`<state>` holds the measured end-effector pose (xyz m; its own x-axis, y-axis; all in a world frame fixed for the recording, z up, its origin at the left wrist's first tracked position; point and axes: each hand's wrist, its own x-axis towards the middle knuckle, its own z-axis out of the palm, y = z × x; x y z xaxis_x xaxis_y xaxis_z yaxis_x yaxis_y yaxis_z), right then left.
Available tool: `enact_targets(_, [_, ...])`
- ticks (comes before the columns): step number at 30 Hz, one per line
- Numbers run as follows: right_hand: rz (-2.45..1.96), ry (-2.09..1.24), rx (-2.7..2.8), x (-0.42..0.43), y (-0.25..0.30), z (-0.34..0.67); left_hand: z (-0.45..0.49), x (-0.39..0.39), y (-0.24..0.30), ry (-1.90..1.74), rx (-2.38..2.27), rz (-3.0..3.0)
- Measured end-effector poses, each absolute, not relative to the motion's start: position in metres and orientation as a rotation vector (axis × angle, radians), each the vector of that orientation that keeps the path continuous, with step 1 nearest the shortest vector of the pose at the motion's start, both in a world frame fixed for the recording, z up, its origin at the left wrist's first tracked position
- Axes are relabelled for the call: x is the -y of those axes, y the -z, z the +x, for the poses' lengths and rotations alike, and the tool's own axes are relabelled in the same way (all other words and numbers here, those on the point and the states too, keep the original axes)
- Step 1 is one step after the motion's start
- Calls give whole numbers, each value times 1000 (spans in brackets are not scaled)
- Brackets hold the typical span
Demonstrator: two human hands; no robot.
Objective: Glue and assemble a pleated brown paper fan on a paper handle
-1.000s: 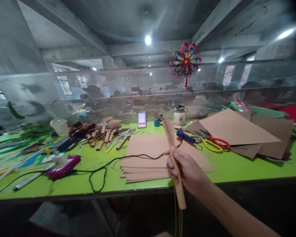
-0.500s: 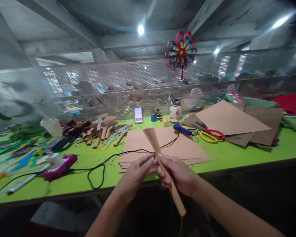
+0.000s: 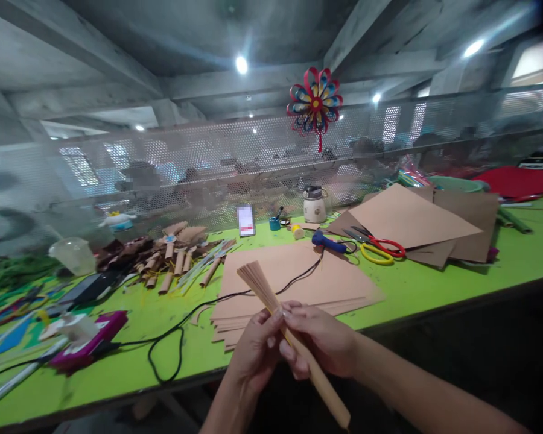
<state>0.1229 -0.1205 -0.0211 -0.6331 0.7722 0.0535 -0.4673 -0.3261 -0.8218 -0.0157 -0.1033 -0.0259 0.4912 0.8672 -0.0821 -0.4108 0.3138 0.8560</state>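
Note:
A length of pleated brown kraft paper (image 3: 324, 384) slants between my hands, just in front of the table edge. Its upper end spreads into a small fan over the paper sheets, while the lower end is narrow and points down to the right. My left hand (image 3: 257, 346) pinches it below the fanned part, thumb on top. Around the same spot my right hand (image 3: 321, 337) is closed, thumb near the left one and fingers curled beneath. The pinched part is mostly hidden by the fingers. Behind my hands lies a stack of brown paper sheets (image 3: 285, 271).
A blue glue gun (image 3: 328, 242) rests on the sheets, its black cord running left to a magenta power strip (image 3: 88, 343). Scissors (image 3: 380, 246) lie near more brown paper (image 3: 411, 217). Small paper rolls (image 3: 165, 280), a propped phone (image 3: 245, 221) and a bottle (image 3: 314, 206) stand farther back.
My view has turned slightly to the right. The paper and both hands sit a little lower, and my left fingers have moved in closer around the pinched part.

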Motion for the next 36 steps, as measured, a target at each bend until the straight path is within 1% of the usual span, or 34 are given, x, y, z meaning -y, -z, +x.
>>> enact_targets(5, [-445, -2079, 1220, 128, 23, 129, -27, 105, 13, -1004, -614, 838])
enact_targets(9, [-616, -2040, 1384, 136, 20, 138, -30, 107, 6, -1062, -662, 798])
enact_targets(15, [-1021, -1623, 1815, 139, -2, 152, -31, 101, 9, -1266, -536, 799])
enact_targets(20, [-1017, -1299, 2018, 134, -20, 155, -29, 96, 7, -1322, -463, 748])
enact_targets(24, [-1054, -1050, 1912, 117, -14, 142, -10, 95, 1, -1356, -515, 648])
enact_targets(28, [-1014, -927, 1786, 95, 5, 128, 8, 88, -6, -1426, -585, 695])
enact_targets(32, [-1078, -894, 1756, 82, 11, 124, 13, 81, -5, -1410, -655, 798])
enact_targets(36, [-1002, -986, 1723, 82, 6, 129, 9, 83, 1, -1315, -719, 953])
